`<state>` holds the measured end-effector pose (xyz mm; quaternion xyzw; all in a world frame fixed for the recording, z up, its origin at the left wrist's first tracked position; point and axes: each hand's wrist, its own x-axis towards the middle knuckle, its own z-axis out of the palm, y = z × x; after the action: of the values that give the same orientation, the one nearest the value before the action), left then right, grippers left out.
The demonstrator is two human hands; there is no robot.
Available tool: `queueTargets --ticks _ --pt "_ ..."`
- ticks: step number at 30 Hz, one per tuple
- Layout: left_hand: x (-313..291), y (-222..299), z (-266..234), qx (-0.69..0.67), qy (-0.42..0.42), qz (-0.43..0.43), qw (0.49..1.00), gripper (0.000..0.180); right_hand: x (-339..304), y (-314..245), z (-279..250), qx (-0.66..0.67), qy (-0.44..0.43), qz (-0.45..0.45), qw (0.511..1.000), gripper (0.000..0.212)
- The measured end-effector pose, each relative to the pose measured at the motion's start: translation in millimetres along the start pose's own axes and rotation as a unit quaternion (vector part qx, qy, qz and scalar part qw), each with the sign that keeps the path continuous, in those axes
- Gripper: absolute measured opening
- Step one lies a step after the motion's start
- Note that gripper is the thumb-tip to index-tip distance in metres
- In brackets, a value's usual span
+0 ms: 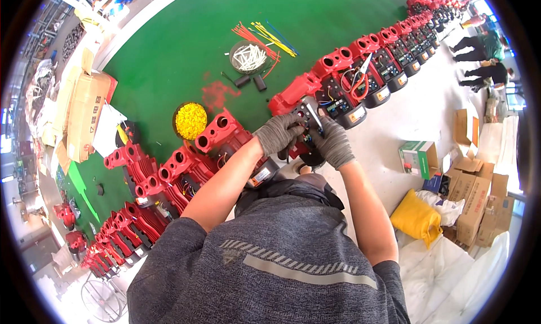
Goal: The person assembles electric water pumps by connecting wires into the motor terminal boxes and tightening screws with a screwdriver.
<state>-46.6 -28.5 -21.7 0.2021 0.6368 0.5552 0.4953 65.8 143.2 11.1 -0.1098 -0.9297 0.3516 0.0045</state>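
Observation:
In front of me, both gloved hands are at one red motor unit (296, 92) in a long row, around its open end. My left hand (280, 133), fingers curled, grips the left side of a grey metal cover plate (307, 111) with holes. On the plate's right side, my right hand (333, 143) has its fingers closed near a thin pale piece; what it pinches is partly hidden. Dark electronics show between the hands. Just right, scissors with orange handles (359, 86) lie on the neighbouring unit, over its circuit board (337, 101).
On the green surface stand a bowl of yellow caps (191, 121) and a dish of white strips (248, 57). Red, yellow and blue cable ties (273, 39) lie beyond, black cylinders (260, 83) nearer. Cartons (473, 208) and a yellow sack (416, 218) sit right; people (484, 48) stand far right.

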Motion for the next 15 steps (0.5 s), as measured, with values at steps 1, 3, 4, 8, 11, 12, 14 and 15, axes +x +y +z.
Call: queueTargets --ticks 1,3,4,8,11,12,14,15 --pt "2 -4 0 -0.004 0.003 0.010 1.000 0.014 -1 -4 -2 0.000 -0.001 0.000 1.000 0.026" --pt "4 -7 -2 -0.006 -0.008 -0.007 1.000 0.016 -5 -12 -3 -0.018 0.016 -0.031 0.999 0.027" --pt "5 -9 -4 -0.008 -0.019 -0.024 0.999 0.019 -5 -12 -4 -0.018 0.015 -0.031 0.999 0.027" --pt "6 -16 -6 -0.079 -0.047 0.029 0.995 0.019 -3 -16 -12 -0.126 -0.058 -0.042 0.989 0.031" --pt "3 -11 -7 -0.079 -0.053 0.031 0.995 0.020 2 -15 -15 -0.171 -0.091 -0.070 0.979 0.028" --pt "1 -5 -5 -0.051 -0.045 0.022 0.997 0.021 3 -14 -16 -0.183 -0.096 -0.097 0.974 0.025" --pt "1 -2 -5 -0.024 -0.037 0.014 0.999 0.022 4 -15 -3 -0.097 -0.072 -0.016 0.992 0.020" --pt "3 -4 -6 0.027 -0.036 0.024 0.999 0.022 6 -19 3 -0.010 -0.048 0.064 0.997 0.018"
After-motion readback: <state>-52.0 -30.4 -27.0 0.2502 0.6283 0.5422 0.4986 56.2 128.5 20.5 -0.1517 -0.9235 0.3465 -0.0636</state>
